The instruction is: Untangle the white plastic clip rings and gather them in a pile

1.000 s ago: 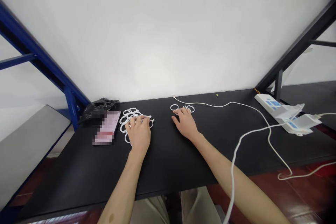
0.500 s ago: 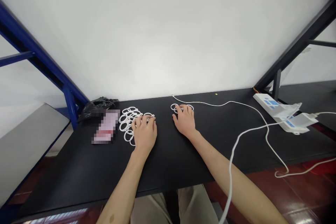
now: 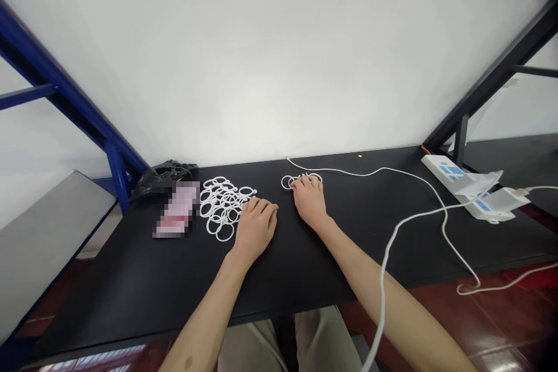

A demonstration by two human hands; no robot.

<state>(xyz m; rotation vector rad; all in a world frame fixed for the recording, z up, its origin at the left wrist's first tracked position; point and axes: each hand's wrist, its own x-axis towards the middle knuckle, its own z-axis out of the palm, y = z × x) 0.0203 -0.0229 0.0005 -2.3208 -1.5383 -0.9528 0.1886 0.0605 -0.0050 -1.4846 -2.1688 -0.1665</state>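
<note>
A loose pile of several white rings [image 3: 220, 203], each with a small knob, lies overlapping on the black table. At the pile's right edge is my left hand [image 3: 255, 226], palm down with bent fingers close together; what lies under its fingertips is hidden. Farther right, my right hand [image 3: 310, 200] has its fingers curled over a few more white rings [image 3: 286, 182], with the thumb drawn in against them. Parts of these rings show on either side of the fingers.
Left of the pile lie a pixelated pink item [image 3: 178, 209] and a crumpled black plastic bag [image 3: 161, 179]. A white cable [image 3: 392, 232] crosses my right forearm. White boxes with blue labels [image 3: 466, 186] sit at right, beside a dark frame post [image 3: 461, 139].
My left hand has moved right and slightly toward me, uncovering more of the pile. My right thumb has drawn in toward the fingers, and the hand has stayed over its rings.
</note>
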